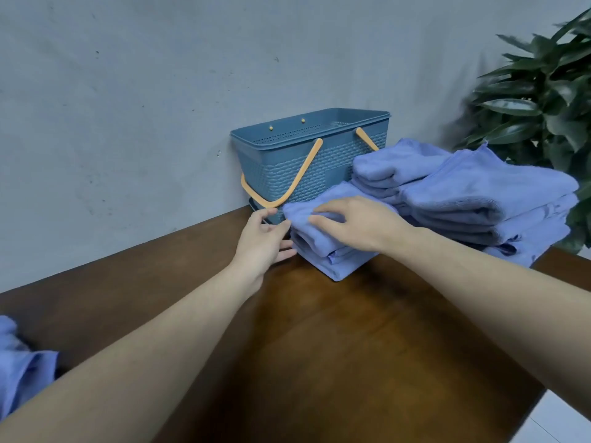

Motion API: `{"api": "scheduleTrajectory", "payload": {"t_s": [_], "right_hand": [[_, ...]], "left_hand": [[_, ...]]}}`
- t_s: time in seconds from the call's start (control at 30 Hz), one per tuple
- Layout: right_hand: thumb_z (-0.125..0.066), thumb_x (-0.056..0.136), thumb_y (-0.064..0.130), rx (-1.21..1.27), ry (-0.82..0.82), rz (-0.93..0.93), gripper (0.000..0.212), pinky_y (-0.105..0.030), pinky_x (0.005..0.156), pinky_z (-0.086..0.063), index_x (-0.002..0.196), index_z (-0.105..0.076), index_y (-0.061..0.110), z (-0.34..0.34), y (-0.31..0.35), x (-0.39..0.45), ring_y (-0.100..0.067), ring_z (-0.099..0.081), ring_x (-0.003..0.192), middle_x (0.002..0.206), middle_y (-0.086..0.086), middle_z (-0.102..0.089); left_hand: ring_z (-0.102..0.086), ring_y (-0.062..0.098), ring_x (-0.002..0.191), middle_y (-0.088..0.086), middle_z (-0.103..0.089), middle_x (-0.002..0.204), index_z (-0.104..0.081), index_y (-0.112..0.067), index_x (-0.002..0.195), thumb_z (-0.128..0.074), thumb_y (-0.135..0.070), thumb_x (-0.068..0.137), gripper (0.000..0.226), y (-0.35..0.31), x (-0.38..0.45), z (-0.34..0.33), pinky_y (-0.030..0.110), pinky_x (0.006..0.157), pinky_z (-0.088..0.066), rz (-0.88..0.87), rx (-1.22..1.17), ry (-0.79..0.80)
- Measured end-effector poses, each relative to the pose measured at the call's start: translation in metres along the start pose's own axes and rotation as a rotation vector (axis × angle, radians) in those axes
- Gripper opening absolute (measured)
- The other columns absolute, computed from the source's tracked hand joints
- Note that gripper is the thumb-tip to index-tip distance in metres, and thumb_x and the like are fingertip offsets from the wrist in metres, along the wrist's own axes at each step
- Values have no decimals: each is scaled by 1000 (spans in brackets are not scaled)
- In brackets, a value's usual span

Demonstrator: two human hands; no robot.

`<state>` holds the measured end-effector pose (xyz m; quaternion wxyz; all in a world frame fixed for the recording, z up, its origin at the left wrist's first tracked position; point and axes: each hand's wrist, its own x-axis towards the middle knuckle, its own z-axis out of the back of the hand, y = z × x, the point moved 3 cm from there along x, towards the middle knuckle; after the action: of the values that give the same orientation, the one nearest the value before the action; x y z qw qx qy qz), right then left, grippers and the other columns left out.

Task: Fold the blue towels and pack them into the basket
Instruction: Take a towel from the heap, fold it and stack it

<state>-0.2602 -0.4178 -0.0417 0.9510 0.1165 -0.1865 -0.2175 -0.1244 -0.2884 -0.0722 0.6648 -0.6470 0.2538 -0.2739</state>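
Observation:
A blue plastic basket [281, 145] with orange handles stands against the wall at the back of the wooden table. In front of it lies a small stack of folded blue towels [323, 251]. My right hand [355, 223] rests flat on top of this stack, fingers straight. My left hand [262, 238] touches the stack's left side, thumb up by its top edge and fingers low against the folds. To the right, taller piles of folded blue towels [479, 193] sit beside the basket. An unfolded blue towel [19, 366] lies at the left edge.
A green leafy plant [543, 100] stands at the far right behind the towel piles. The grey wall [128, 107] runs close behind the basket. The brown table [319, 346] ends at the lower right, where a pale floor [556, 423] shows.

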Motion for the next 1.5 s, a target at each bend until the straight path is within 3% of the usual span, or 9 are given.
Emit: {"api": "scheduleTrajectory", "payload": {"t_s": [0.23, 0.33, 0.57, 0.77, 0.87, 0.97, 1.1, 1.3, 1.5], "right_hand": [[-57, 96, 54, 186, -96, 223, 44, -25, 106, -40, 130, -66, 28, -15, 73, -25, -9, -55, 123, 127, 9, -68], [-54, 96, 57, 187, -4, 286, 43, -26, 108, -41, 133, -61, 35, -38, 108, -33, -5, -52, 127, 134, 15, -63], [-53, 98, 55, 258, 194, 359, 42, -29, 107, -42, 136, -55, 40, -99, 179, -47, -5, -52, 124, 135, 18, -59], [-51, 98, 55, 298, 270, 416, 39, -28, 101, -48, 136, -52, 43, -128, 236, -46, 0, -53, 117, 133, 21, -58], [-55, 99, 49, 377, 250, 404, 35, -24, 99, -47, 132, -56, 39, -138, 256, -42, -1, -55, 114, 125, 20, -61], [-60, 98, 39, 512, 225, 356, 28, -14, 95, -42, 126, -60, 37, -150, 269, -38, 1, -58, 111, 116, 18, -65], [-64, 97, 29, 640, 202, 334, 24, -4, 87, -36, 121, -65, 30, -160, 281, -34, 5, -59, 104, 110, 14, -68], [-67, 96, 23, 825, 165, 353, 26, -34, 97, -50, 119, -65, 36, -152, 274, -39, -4, -60, 112, 115, 22, -66], [-76, 86, 41, 879, 362, 434, 42, -31, 108, -44, 126, -65, 33, -128, 270, -46, -5, -56, 127, 130, 20, -64]], "left_hand": [[-67, 11, 96, -6, -62, 114, -63, -38, 108, -65, -34, 95, 13, 2, -55, 77, 29, 85, -56, -227, 515, 16], [-61, 3, 100, -11, -61, 112, -63, -38, 106, -64, -34, 96, 11, 9, -85, 115, 20, 89, -47, -258, 707, 38], [-56, 4, 111, -18, -63, 116, -65, -35, 116, -60, -40, 95, 23, 33, -154, 212, 28, 98, -46, -382, 1163, 10], [-65, 20, 99, -5, -68, 107, -70, -20, 109, -49, -49, 91, 40, 23, -197, 273, 41, 84, -52, -549, 1440, -260], [-64, 28, 97, 0, -68, 108, -67, -17, 115, -44, -54, 91, 50, 22, -208, 300, 43, 81, -47, -454, 1531, -414], [-64, 32, 90, 6, -66, 110, -64, -15, 124, -43, -58, 88, 60, 30, -211, 323, 44, 72, -50, -345, 1531, -519], [-62, 28, 72, 2, -60, 90, -72, -16, 92, -42, -49, 89, 44, 33, -204, 336, 32, 60, -44, -369, 1414, -525], [-53, 3, 76, -19, -56, 78, -67, -35, 81, -66, -32, 93, 12, 26, -210, 315, 20, 71, -40, -440, 1053, -476], [-59, 6, 60, -18, -57, 59, -57, -31, 66, -58, -28, 98, 32, 21, -211, 270, 36, 63, -49, -531, 830, -248]]}}
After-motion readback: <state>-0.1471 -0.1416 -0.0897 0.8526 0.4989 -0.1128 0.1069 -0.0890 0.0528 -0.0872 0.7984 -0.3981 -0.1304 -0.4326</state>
